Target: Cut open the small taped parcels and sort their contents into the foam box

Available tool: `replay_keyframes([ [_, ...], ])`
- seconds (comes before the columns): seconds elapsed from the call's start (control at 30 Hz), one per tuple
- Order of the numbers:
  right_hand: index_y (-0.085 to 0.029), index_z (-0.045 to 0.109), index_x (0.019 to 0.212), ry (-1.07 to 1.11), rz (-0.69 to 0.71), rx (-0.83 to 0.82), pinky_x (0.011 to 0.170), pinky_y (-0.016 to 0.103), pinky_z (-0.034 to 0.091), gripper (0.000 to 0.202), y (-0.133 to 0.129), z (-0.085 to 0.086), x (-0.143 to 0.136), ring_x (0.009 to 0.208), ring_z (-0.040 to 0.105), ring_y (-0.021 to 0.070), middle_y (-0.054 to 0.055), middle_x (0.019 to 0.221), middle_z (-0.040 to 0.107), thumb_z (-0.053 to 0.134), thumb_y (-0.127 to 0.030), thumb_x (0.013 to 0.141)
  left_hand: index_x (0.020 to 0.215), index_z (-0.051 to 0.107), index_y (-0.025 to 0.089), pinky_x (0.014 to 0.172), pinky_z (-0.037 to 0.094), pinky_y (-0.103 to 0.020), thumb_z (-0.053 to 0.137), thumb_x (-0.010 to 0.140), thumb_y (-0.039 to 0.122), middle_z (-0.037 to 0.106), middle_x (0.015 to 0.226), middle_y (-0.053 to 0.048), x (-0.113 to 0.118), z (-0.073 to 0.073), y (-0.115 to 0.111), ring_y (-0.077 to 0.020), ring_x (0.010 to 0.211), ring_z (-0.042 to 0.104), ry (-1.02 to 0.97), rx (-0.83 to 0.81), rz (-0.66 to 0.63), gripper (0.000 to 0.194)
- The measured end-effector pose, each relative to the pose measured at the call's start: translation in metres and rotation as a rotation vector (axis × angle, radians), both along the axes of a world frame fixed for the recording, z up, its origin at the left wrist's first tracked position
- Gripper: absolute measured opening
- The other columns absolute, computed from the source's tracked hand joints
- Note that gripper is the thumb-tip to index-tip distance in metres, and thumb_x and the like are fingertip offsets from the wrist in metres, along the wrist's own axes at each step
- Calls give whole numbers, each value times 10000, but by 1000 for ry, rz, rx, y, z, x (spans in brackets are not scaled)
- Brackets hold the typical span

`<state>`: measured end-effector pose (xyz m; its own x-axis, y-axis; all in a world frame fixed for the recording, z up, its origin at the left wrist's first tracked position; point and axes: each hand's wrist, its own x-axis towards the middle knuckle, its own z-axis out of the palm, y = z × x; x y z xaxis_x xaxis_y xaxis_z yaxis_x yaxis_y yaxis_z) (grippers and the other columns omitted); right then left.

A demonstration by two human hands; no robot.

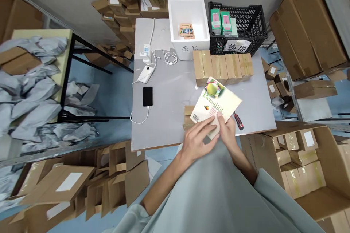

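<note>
Over the front of the table I hold a flat cream printed card (216, 103) with fruit pictures, a barcode and the word "Beautiful"; whether it is a single sheet or folded is unclear. My left hand (195, 140) lies with its fingers across the card's lower face, thumb at the bottom edge. My right hand (229, 131) grips the lower right part, thumb on the front and fingers hidden behind. Just right of that hand lies a red and black utility knife (238, 121). Partly covered by the card and left hand is a small brown carton (188, 119).
Taped cartons (202, 68) line the table before a white foam bin (188, 49) and a black crate (251, 25) holding green boxes. A phone (148, 96), a power bank (146, 74) and cables lie left. Large open cartons (314, 189) flank me; a rack with grey bags (41, 98) stands left.
</note>
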<state>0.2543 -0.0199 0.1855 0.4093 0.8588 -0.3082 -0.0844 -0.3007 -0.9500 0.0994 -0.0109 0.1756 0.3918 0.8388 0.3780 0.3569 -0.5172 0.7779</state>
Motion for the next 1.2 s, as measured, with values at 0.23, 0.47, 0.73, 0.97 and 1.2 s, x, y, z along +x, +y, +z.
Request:
replay_keyframes([
  [0.23, -223, 826, 1119, 242, -12, -100, 925, 508, 724, 639, 1, 3, 45, 1116, 857, 391, 136, 1136, 896, 890, -792, 835, 1545, 712, 251, 1222, 596, -579, 823, 1009, 582, 710, 1610, -169, -16, -10, 31, -357, 1432, 717, -139, -504, 237, 640],
  [0.47, -217, 829, 1099, 331, 28, -111, 908, 504, 743, 655, -2, 5, 47, 1137, 859, 398, 128, 1092, 901, 927, -790, 797, 1185, 864, 178, 914, 704, -440, 913, 886, 719, 880, 1194, -154, -23, -9, 40, -342, 1084, 842, -513, -1147, -14, 620],
  [0.73, -197, 792, 1279, 156, 150, -112, 965, 542, 724, 714, 3, -9, 47, 1183, 832, 387, 175, 1246, 870, 780, -822, 934, 1063, 873, 172, 755, 682, -364, 957, 849, 679, 881, 1020, -124, -20, -8, 34, -263, 852, 823, -539, -1089, 103, 557],
  [0.97, -269, 675, 1564, -378, 251, -24, 1284, 594, 554, 692, 4, -11, 39, 1548, 626, 361, 180, 1654, 665, 730, -712, 1034, 1045, 901, 217, 747, 608, -315, 786, 1035, 589, 826, 929, -59, -9, -11, 23, -206, 834, 747, -245, -579, 321, 390],
  [1.2, -245, 723, 1393, -90, 259, 22, 991, 429, 698, 607, -12, -6, -4, 1152, 835, 297, 128, 1312, 848, 797, -689, 986, 1196, 904, 271, 819, 641, -324, 674, 1105, 261, 878, 1066, -75, 6, -20, 2, -205, 905, 810, 48, 15, 248, 249],
])
